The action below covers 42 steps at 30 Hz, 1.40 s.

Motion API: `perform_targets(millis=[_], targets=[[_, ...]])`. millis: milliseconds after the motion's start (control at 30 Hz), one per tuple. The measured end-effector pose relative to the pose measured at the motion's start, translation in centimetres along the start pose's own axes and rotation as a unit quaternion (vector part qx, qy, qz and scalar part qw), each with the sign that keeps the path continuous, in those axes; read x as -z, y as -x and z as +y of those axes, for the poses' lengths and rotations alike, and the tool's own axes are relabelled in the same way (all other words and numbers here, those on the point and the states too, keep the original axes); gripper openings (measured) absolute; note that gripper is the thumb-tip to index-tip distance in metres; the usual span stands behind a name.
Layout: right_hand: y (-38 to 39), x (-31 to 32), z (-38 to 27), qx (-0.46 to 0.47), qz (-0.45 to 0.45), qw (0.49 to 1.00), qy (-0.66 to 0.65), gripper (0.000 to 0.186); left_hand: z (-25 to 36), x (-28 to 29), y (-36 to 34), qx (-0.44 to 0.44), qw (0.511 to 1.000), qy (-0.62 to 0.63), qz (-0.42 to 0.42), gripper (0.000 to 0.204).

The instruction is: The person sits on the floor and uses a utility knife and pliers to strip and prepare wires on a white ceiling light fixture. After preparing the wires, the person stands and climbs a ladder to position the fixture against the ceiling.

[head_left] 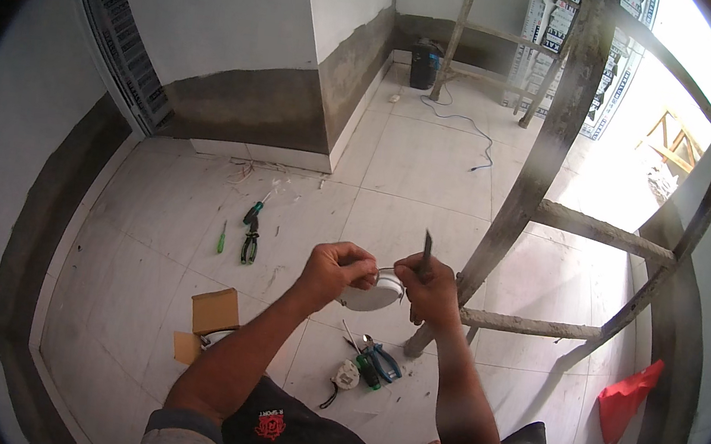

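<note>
My left hand (336,269) is closed in a pinch at what looks like a thin wire on a round white fitting (378,294), probably a light, which hangs just below it. My right hand (432,292) grips an upright dark blade (428,243), with thumb and finger beside the same wire. On the floor below lie blue-handled cutters (385,365), a green-and-black screwdriver (367,371) and a round white tape measure (346,375). An open cardboard box (215,307) is partly hidden by my left forearm.
A wooden ladder scaffold (552,165) stands close on my right, near red cloth (623,397). Pliers (249,243) and a green screwdriver (222,237) lie ahead-left on the tiled floor (156,227). A black container (424,63) and blue cord (484,138) are farther back, by the walls.
</note>
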State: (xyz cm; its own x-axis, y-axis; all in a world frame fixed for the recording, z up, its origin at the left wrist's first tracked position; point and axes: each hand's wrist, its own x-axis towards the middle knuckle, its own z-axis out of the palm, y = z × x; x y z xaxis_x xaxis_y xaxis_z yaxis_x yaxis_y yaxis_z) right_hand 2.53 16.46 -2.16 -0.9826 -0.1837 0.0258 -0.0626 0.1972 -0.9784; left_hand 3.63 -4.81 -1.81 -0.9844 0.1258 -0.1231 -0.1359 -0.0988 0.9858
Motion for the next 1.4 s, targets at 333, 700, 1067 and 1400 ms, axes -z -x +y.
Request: perform_targets(millis=[333,700,1067,1400], targets=[[-0.1,-1.1,0.5,-0.089,0.016,0.985,-0.145,0.012,0.1,1.9,-0.3,-0.025,0.998,-0.011,0.052,0.012],[-0.2,-2.7,1.3,-0.15,-0.012,0.936,-0.317,0.007,-0.6,1.6,0.1,-0.131,0.969,-0.188,0.088,0.015],[-0.2,-3.1,-0.4,-0.138,0.023,0.934,-0.33,0.013,-1.1,0.2,0.6,-0.179,0.967,-0.181,-0.006,0.017],[-3.3,-4.0,-0.1,-0.107,0.03,0.956,-0.272,0.02,-1.6,0.7,-3.3,-0.167,0.979,-0.113,0.028,0.016]])
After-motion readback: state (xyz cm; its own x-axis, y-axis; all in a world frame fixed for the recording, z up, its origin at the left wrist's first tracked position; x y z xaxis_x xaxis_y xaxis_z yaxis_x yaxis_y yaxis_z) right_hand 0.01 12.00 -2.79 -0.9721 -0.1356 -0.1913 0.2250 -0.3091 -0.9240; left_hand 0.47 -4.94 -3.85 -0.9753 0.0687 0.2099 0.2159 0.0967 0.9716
